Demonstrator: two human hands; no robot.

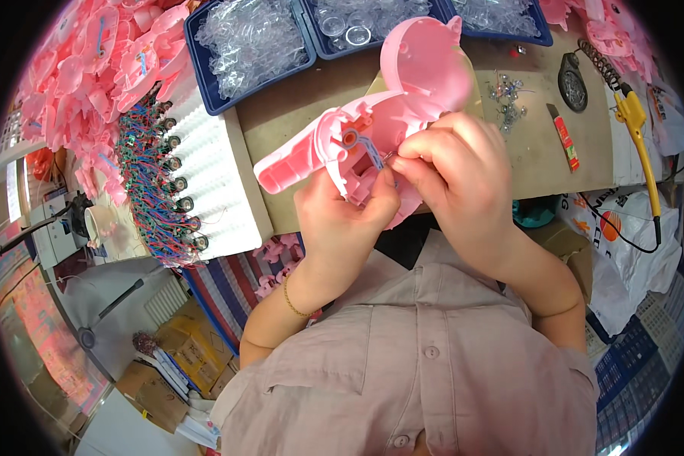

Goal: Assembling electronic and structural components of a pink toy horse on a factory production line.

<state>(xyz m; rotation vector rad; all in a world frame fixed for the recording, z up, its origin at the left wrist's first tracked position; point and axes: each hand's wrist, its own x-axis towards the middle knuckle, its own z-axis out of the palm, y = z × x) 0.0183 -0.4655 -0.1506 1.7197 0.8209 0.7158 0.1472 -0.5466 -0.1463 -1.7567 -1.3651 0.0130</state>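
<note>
My left hand [338, 228] grips a hollow pink plastic toy shell [425, 64] from below, thumb at its near edge. The shell is held above the table's front edge, its inside facing up. It has a rounded end at the upper right and a handle-like end at the left. Inside sit an orange part [349, 137] and a narrow blue-grey strip [372, 153]. My right hand [467, 163] reaches into the shell beside the strip, thumb and forefinger pinched together. Something small and shiny shows at those fingertips, too small to name.
Blue bins [311, 34] of clear plastic parts line the back. Pink shells [91, 76] pile up at left, beside wired circuit boards [148, 190] and round black parts on white foam [228, 190]. At right lie small metal pieces [507, 99], a red tool [564, 140], and a yellow-handled soldering iron [632, 114].
</note>
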